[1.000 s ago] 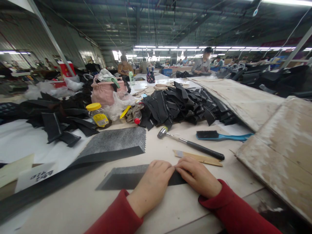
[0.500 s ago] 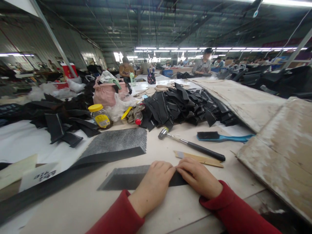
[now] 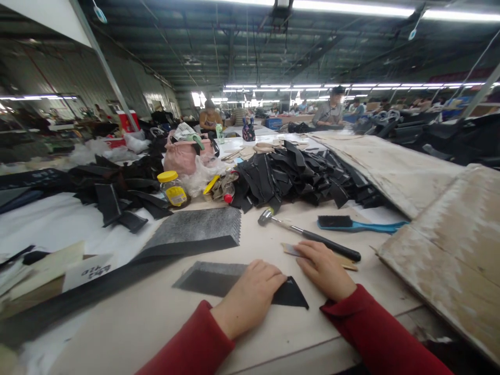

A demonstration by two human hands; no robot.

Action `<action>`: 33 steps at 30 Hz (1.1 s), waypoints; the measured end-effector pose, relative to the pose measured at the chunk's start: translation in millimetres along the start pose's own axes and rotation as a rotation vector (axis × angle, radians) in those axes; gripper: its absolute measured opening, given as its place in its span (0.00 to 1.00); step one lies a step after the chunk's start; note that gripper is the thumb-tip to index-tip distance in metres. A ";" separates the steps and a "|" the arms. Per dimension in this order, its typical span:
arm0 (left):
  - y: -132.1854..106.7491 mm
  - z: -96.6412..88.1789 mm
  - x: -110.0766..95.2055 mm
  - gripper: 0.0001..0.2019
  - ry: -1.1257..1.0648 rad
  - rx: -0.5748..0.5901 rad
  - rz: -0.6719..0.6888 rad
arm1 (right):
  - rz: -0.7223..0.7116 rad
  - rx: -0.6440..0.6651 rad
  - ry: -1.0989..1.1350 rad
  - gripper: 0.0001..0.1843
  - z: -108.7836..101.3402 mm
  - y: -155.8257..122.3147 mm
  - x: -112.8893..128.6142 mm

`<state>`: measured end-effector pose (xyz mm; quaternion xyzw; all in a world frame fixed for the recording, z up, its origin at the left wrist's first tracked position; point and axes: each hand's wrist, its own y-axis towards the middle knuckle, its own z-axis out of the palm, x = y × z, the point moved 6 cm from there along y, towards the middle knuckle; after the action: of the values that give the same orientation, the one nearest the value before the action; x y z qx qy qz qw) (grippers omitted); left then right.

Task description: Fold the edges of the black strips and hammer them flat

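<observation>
the person's left hand (image 3: 248,297) lies flat on a dark felt piece (image 3: 222,276), low in the middle of the frame, palm down and pinning it to the white cutting table (image 3: 336,338), with no pinch or closed grip. the felt piece is grey on top, with a black triangular tip poking out past the fingers toward the right. the right hand (image 3: 322,271) sits apart from the felt, open and relaxed, holding nothing that shows, its fingers by the end of a flat wooden strip (image 3: 344,263). just above lie a hammer (image 3: 265,216) with a black handle and a blue-handled brush (image 3: 344,224). a larger grey felt sheet (image 3: 195,229) lies to the left of centre, and a heap of black cut pieces (image 3: 289,177) rises behind the hammer. a jar with a yellow lid (image 3: 173,188) stands beside a pink bag (image 3: 183,159), and a co-worker (image 3: 331,109) in grey sits at the far upper right of the table.
</observation>
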<state>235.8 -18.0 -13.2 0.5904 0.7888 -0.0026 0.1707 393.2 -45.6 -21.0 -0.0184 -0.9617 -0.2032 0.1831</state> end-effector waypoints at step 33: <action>-81.1 3.9 -40.1 0.22 -0.041 0.085 -0.373 | -0.432 0.761 0.204 0.20 -1.6 -22.7 63.9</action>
<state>171.1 -80.6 -22.0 0.4403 0.8802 -0.0795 0.1580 331.6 -69.6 -5.4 0.2718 -0.9267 0.1306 0.2242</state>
